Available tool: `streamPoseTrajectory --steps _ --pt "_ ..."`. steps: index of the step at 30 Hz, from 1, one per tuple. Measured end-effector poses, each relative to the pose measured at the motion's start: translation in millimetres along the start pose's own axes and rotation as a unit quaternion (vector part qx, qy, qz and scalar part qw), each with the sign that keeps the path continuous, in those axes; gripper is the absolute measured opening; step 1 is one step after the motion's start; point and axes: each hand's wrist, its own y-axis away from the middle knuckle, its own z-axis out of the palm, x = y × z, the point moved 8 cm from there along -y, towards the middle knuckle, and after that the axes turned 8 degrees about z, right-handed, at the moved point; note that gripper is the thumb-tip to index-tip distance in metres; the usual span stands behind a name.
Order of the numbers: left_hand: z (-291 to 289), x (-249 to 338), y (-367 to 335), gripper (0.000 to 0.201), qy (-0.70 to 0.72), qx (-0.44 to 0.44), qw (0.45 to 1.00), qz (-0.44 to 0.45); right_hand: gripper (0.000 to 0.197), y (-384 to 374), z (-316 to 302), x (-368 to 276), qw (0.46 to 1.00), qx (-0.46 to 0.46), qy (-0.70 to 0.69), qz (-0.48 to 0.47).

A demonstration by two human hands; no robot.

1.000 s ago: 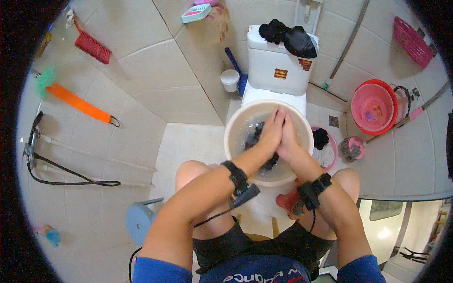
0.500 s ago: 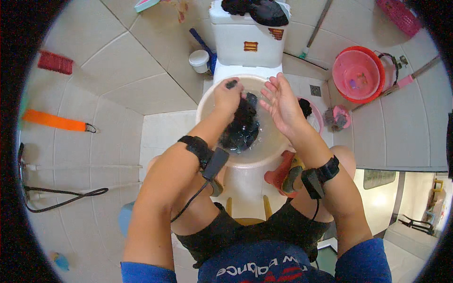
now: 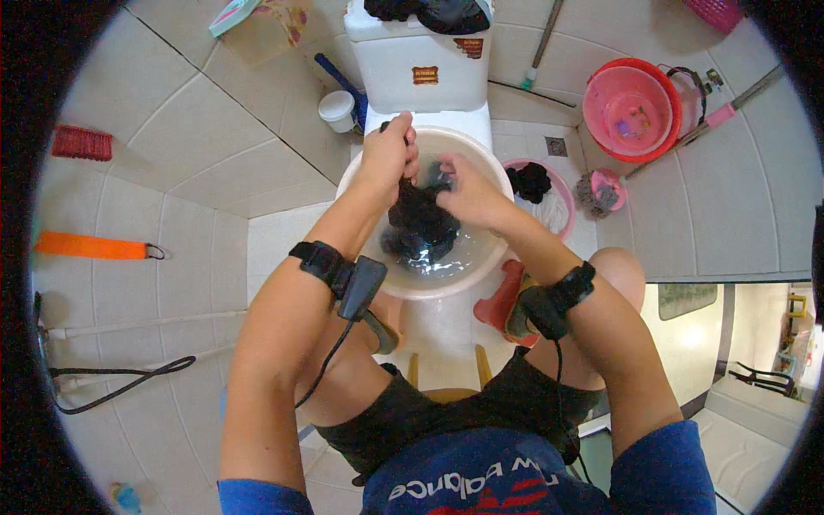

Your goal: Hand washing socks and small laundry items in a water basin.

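A white round basin (image 3: 438, 293) of cloudy water stands in front of my knees. Dark wet cloth (image 3: 421, 225) lies bunched in it, partly under the water. My left hand (image 3: 390, 159) is closed round an upper part of this black cloth near the basin's far left side, and a bit of it sticks out above the fist. Over the right half of the basin, my right hand (image 3: 470, 196) has its fingers and thumb bent round another part of the cloth. Its fingertips are slightly blurred, and water hides the lower folds.
Behind the basin is a white toilet (image 3: 421, 73) with dark cloth (image 3: 451, 13) on its tank. A pink basin (image 3: 562, 193) holding black and white cloth stands at the right. Farther right are nested red and pink tubs (image 3: 631, 112). A white bucket (image 3: 336, 110) stands left of the toilet.
My right hand was raised with spread fingers over the basin's right rim and has come down left onto the cloth. My left hand has lifted some cloth slightly. The whole view has shifted.
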Motion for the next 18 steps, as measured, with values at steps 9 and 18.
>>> streamPoseTrajectory --steps 9,18 --pt "-24.8 49.5 12.6 0.038 0.019 -0.044 0.996 0.080 0.041 14.1 24.3 -13.1 0.971 -0.106 0.212 0.016" --pt "-49.4 19.3 23.5 0.060 -0.349 -0.238 0.903 0.077 0.046 36.7 -18.6 -58.5 0.977 -0.135 -0.165 0.016"
